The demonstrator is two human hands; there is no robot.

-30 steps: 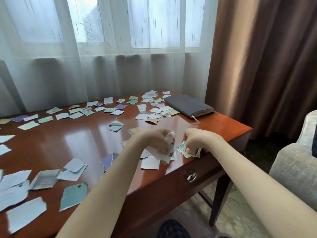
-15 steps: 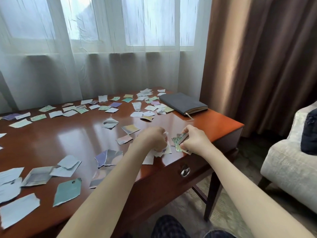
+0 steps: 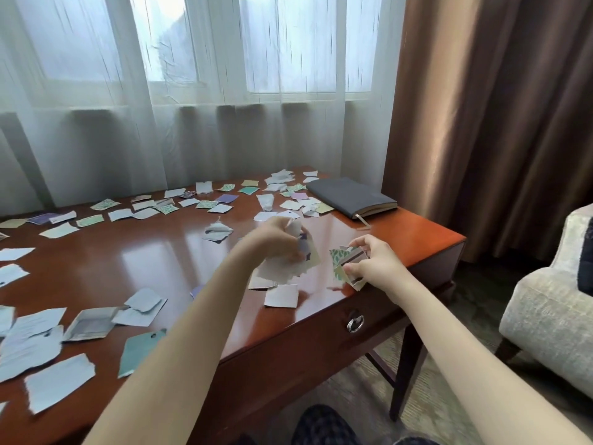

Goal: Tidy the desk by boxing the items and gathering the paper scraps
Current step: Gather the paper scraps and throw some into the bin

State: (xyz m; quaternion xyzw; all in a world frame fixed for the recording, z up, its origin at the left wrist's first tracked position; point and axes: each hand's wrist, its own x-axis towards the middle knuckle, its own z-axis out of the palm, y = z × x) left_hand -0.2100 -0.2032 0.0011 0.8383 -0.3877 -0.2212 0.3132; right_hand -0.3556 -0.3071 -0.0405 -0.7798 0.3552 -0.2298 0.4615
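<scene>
Since half a second ago the left hand has lifted off the desk with its fistful of paper scraps and drawn apart from the right hand. The right hand pinches a small stack of green-patterned scraps between thumb and fingers near the desk's front edge. The glossy red-brown desk carries a closed grey notebook at its far right corner, while loose torn scraps are scattered along the far edge and at the near left, one white scrap lying just below the left hand's bundle.
</scene>
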